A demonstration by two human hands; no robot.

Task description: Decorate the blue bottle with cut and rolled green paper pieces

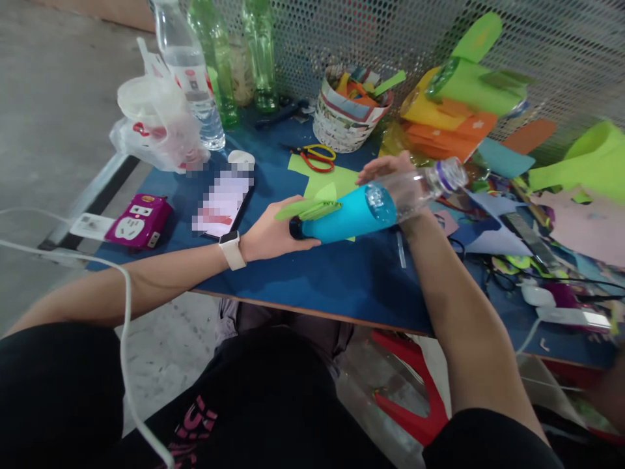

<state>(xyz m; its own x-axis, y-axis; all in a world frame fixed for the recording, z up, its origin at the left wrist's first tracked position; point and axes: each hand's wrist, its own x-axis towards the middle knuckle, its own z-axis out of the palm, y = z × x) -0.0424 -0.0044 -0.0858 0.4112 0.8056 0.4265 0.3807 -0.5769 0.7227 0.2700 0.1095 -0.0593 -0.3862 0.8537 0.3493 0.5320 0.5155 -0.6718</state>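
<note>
A clear plastic bottle (351, 212) lies tilted across the middle of the table, its lower half wrapped in blue paper. A purple ring circles its neck, which points right and has no cap. My left hand (273, 228) is closed around the base end, where green paper pieces (312, 207) stick out beside a black part (295, 228). Behind the clear upper half is my right hand (385, 168), fingers stretched out and partly seen through the plastic. Under the bottle lies a light green paper sheet (299, 165), with red-and-yellow-handled scissors (317, 156) on it.
On the left are a phone (224, 198), a purple power adapter (141, 221), a bagged cup (156, 124) and a water bottle (193, 78). Green bottles (261, 58) and a woven basket (339, 124) stand at the back. Paper scraps (493, 225) crowd the right.
</note>
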